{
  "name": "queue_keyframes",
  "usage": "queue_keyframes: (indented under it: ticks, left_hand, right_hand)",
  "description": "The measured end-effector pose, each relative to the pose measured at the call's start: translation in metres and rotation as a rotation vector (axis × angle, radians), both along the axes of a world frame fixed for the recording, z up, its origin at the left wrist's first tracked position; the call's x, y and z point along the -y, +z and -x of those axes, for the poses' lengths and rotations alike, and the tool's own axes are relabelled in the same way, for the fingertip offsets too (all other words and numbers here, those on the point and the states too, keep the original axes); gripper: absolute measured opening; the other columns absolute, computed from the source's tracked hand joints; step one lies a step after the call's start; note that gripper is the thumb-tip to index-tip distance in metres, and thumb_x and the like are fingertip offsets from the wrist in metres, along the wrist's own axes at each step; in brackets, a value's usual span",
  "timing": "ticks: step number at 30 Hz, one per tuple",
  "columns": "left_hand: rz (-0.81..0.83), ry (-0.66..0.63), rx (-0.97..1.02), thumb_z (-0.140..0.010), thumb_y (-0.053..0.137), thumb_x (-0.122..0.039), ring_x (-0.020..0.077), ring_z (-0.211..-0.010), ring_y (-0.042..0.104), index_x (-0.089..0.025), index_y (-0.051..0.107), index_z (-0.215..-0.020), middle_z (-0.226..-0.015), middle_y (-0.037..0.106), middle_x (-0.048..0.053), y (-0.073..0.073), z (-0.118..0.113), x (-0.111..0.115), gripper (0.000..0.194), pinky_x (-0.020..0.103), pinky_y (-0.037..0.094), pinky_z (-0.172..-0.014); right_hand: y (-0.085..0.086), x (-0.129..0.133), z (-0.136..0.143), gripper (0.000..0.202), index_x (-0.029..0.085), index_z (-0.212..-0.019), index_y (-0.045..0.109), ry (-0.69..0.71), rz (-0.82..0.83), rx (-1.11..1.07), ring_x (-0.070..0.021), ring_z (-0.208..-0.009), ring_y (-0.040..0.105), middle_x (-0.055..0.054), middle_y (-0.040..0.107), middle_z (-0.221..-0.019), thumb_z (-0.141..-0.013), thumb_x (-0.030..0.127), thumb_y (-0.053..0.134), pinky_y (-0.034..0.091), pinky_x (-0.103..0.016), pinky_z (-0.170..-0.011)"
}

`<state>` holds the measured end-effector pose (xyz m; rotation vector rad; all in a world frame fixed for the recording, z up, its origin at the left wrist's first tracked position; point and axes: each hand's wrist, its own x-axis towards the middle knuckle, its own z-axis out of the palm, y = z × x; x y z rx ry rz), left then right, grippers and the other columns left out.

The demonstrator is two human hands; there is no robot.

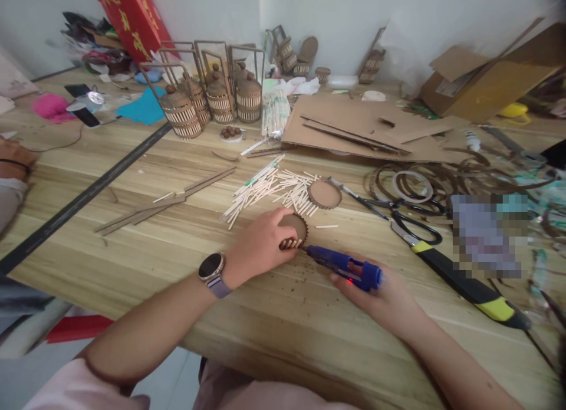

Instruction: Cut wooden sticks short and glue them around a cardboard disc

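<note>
Clock read from round brown tray (297, 226): held low at near-mid bench (198, 180), short pale sticks along near rim; L hand (260, 239), w/ watch (211, 266) on wrist, gripping tray's left side; R hand (375, 292) closed round blue tool (342, 265), red light lit, tip at tray's near-right rim; 2nd round tray (325, 194), 1–2 o'clk; stick pile (254, 192), 11 o'clk; lantern-like baskets (216, 100) w/ handles, far side, 11 o'clk; scissors (411, 224), 3 o'clk; blk/yellow cutter (464, 280), 3–4 o'clk.
</note>
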<state>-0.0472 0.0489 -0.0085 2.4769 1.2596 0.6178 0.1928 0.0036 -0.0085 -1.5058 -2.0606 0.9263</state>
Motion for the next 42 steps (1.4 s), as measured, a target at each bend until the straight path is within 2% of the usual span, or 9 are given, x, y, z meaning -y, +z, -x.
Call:
queue_keyframes:
  ticks: [4,20,34,42]
  left_hand:
    - [-0.005,-0.001,0.003,-0.078,0.074,-0.019,0.0308,-0.112,0.061,-0.017,0.07,-0.081,-0.134,0.055,0.012,0.0001,0.0002,0.0,0.005,0.044,0.051,-0.094]
    - [0.009,-0.007,0.008,-0.079,0.073,-0.019,0.0302,-0.113,0.06,-0.018,0.069,-0.081,-0.135,0.053,0.012,-0.0001,0.0005,-0.0002,0.004,0.045,0.051,-0.095]
    - [0.001,-0.012,0.005,-0.079,0.074,-0.02,0.0298,-0.113,0.06,-0.017,0.07,-0.082,-0.134,0.054,0.012,0.0003,0.0011,0.0001,0.006,0.044,0.051,-0.094]
    - [-0.003,-0.015,0.003,-0.079,0.074,-0.02,0.0291,-0.112,0.061,-0.018,0.069,-0.081,-0.133,0.055,0.011,0.0013,0.0013,-0.0006,0.005,0.044,0.051,-0.094]
  right_hand:
    - [0.0009,0.0,0.0008,0.027,0.021,-0.087,0.068,-0.015,-0.002,0.003,-0.0215,-0.068,0.069,-0.005,0.075,-0.08,-0.083,0.045,0.055,0.053,-0.029,-0.059]
    - [0.0021,-0.0003,0.0014,0.027,0.02,-0.082,0.066,-0.005,0.006,0.016,-0.021,-0.065,0.067,-0.004,0.074,-0.075,-0.084,0.045,0.055,0.052,-0.03,-0.059]
    - [0.0056,0.0,0.0038,0.029,0.02,-0.089,0.07,-0.014,0.001,0.013,-0.0223,-0.067,0.068,-0.005,0.075,-0.077,-0.083,0.044,0.056,0.053,-0.03,-0.059]
    - [0.0058,0.0003,0.0044,0.022,0.022,-0.083,0.069,-0.009,-0.032,0.011,-0.0217,-0.064,0.068,-0.003,0.075,-0.075,-0.083,0.041,0.057,0.052,-0.031,-0.058]
